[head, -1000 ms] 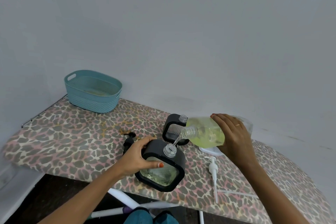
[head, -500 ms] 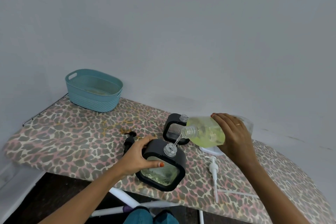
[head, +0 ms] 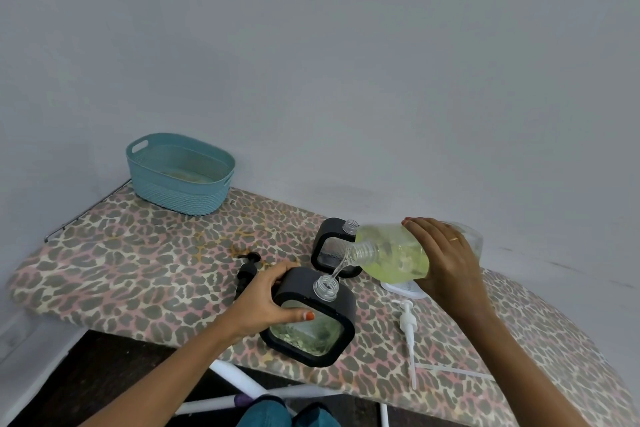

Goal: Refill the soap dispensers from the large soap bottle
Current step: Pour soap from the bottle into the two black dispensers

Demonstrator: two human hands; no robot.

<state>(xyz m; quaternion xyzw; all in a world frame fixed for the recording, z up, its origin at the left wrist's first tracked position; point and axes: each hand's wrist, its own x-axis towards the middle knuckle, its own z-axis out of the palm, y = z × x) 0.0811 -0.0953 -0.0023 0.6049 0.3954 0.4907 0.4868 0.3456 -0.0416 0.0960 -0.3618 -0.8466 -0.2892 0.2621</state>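
Note:
My right hand (head: 446,260) grips the large clear soap bottle (head: 391,253), tipped on its side with its neck pointing left and down. A thin stream of yellow-green soap runs from its mouth into the open neck of the near black-framed dispenser (head: 311,322). My left hand (head: 266,302) holds that dispenser by its left side, thumb across the front. Soap covers the dispenser's bottom. A second black-framed dispenser (head: 329,246) stands just behind, its neck uncapped, partly hidden by the bottle.
A black pump head (head: 247,270) lies left of my left hand. A white pump with a long tube (head: 407,326) lies on the leopard-print board (head: 138,253) at right, beside a white cap (head: 403,288). A teal basket (head: 180,173) sits far left.
The pour continues with both hands nearly still. The view has shifted very slightly.

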